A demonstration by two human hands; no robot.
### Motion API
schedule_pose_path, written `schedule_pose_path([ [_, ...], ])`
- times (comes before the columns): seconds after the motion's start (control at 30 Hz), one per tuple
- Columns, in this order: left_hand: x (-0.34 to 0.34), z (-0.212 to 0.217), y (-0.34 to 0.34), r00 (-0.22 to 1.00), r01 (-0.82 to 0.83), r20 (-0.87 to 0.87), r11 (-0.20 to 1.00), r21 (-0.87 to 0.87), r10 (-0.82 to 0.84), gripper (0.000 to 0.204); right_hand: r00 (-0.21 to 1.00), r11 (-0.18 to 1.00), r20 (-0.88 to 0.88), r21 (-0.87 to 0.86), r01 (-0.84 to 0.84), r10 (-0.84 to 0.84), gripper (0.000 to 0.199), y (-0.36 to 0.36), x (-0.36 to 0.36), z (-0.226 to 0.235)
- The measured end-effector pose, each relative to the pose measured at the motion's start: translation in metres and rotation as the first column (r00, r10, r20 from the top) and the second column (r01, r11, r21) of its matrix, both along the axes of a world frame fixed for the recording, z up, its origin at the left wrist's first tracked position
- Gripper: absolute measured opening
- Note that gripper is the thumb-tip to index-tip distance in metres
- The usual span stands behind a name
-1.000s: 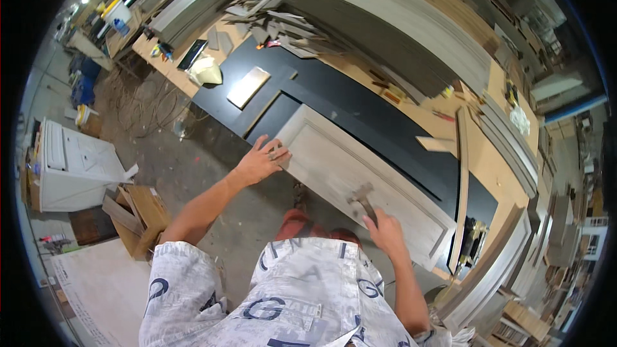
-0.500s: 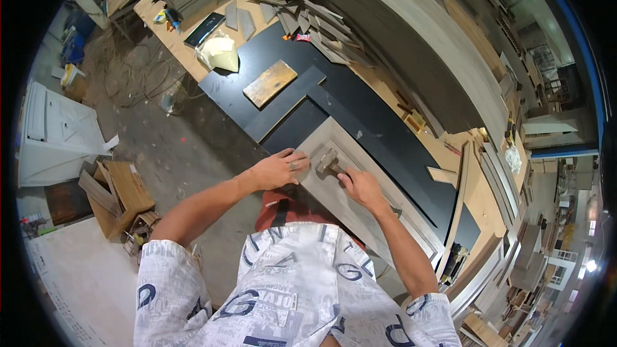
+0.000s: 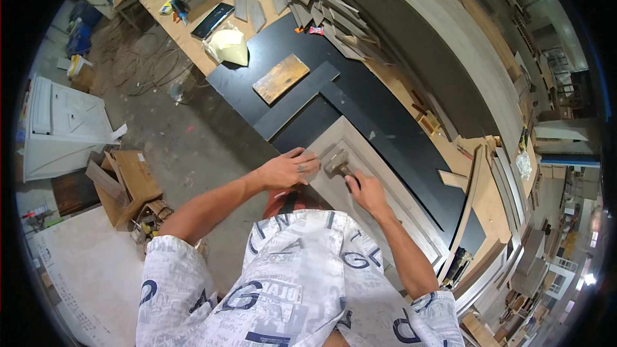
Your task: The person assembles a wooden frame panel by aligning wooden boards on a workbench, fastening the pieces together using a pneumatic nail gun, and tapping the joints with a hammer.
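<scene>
My right hand (image 3: 366, 191) is closed round the handle of a hammer with a stubby, worn head (image 3: 335, 162). The hammer head is over the left part of a grey wood-grain cabinet door (image 3: 344, 133) with a raised frame; whether it touches the face I cannot tell. My left hand (image 3: 293, 168) grips the door's left end, its fingers bent at the edge. The door lies slanting across a black sheet (image 3: 273, 48) on the workbench, its near side partly hidden by my right arm.
A worn wooden block (image 3: 281, 79) and an L-shaped dark strip (image 3: 295, 99) lie beyond the door. Thin offcuts (image 3: 340, 26) are heaped at the back, next to tall stacked boards (image 3: 430, 45). A cream bag (image 3: 229, 46) sits at far left; a cardboard box (image 3: 138, 180) stands on the floor.
The view has shifted slightly, so the bench appears a little farther right. The hammer's tilt has changed a little over the same part of the door. My left hand keeps its place at the edge.
</scene>
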State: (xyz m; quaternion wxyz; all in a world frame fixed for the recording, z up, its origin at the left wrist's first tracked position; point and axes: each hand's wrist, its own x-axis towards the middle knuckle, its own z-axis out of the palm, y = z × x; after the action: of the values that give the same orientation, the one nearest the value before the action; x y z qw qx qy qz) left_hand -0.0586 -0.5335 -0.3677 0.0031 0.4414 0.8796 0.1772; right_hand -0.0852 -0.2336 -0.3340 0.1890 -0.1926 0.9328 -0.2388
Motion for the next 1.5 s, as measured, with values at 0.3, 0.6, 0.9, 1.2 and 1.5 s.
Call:
schedule_pose_path([
  [0.3,0.001,0.000,-0.001,0.999,0.013,-0.030,1.000,0.004,-0.013,0.058,1.000,1.000,-0.013,-0.029,-0.013,0.012,0.036,-0.001,0.003,0.000],
  [0.6,0.007,0.000,-0.004,0.999,0.009,-0.032,0.996,-0.085,-0.012,0.065,0.998,0.998,-0.006,0.001,-0.066,0.066,0.036,-0.004,0.007,0.005],
  [0.9,0.009,0.000,-0.004,0.999,0.022,0.034,0.999,-0.026,-0.021,0.068,0.999,0.998,-0.014,-0.033,-0.048,0.048,0.037,-0.006,0.008,0.000],
  [1.2,0.016,0.004,-0.028,0.978,-0.167,0.135,0.985,0.043,0.160,0.066,1.000,0.998,0.002,-0.059,-0.008,0.008,0.037,0.005,0.005,0.002],
  [1.5,0.054,-0.002,-0.012,0.754,-0.648,0.301,0.737,0.191,0.584,0.029,0.999,0.999,0.004,0.004,0.048,-0.048,0.037,0.005,0.010,-0.001],
])
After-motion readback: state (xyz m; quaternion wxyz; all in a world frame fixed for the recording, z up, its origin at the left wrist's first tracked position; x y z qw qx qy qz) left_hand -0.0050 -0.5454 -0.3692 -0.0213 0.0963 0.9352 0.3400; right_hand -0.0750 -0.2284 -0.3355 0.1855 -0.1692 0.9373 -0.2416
